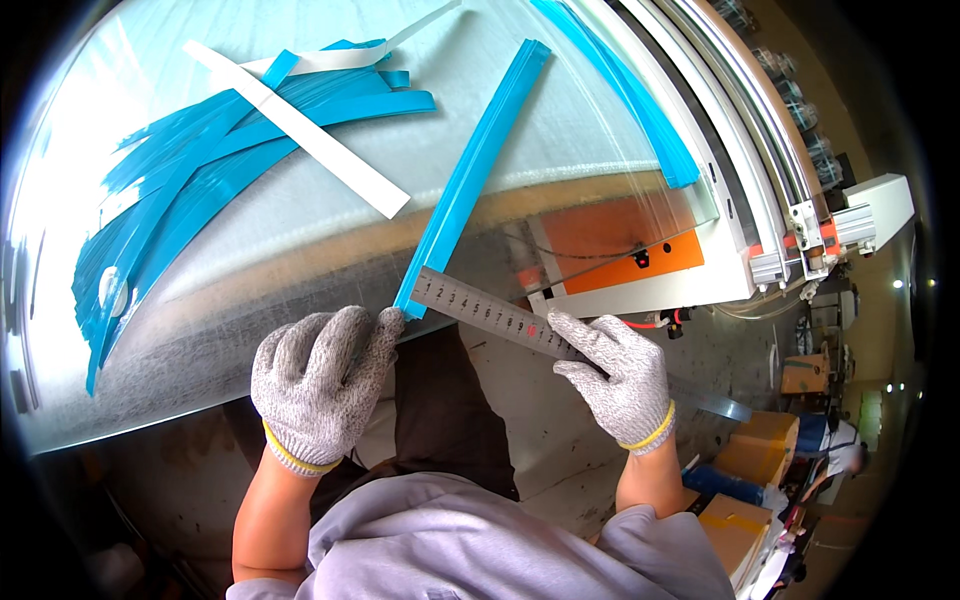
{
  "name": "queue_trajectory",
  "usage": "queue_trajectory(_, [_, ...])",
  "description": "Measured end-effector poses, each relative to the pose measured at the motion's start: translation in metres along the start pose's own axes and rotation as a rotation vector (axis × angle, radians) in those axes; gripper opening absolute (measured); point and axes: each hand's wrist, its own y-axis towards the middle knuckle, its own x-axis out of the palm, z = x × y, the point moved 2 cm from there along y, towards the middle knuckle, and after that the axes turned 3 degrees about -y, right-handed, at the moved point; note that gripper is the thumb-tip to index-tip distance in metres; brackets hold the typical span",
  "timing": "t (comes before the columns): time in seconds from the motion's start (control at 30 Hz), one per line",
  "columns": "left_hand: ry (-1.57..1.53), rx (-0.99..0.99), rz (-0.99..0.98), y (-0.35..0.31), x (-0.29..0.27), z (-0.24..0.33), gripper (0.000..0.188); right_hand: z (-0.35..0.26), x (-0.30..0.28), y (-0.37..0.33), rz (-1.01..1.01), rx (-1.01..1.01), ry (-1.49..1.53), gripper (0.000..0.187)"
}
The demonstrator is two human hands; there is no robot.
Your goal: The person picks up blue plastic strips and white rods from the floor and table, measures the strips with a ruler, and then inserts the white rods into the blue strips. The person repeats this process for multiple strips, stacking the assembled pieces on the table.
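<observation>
Two gloved hands work at the near edge of a glass sheet (pixel 300 230) lying on the table. Far left, a heap of peeled blue film strips (pixel 170 190) lies on the glass, crossed by a white strip (pixel 300 130). The left hand (pixel 318 385), in a grey knit glove, has its grip closed on the lower end of a long blue strip (pixel 475 165) that runs up the glass. Just beside it, a steel ruler (pixel 490 312) lies with its end touching that strip's end. The right hand (pixel 620 375) has its fingers pressed flat on the ruler, grip clamped on it. Farther right stands an orange panel (pixel 610 245) in a white frame (pixel 760 150).
</observation>
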Motion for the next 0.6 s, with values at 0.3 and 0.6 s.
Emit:
queue_trajectory(0.3, [-0.024,-0.019,0.006,0.005,-0.003,0.001,0.046,0.008,-0.013,-0.001,0.094,-0.003,-0.079,0.054])
queue_trajectory(0.6, [0.068,-0.070,-0.035,0.011,0.005,0.012,0.055,0.011,-0.013,-0.003,0.085,0.025,-0.060,0.053])
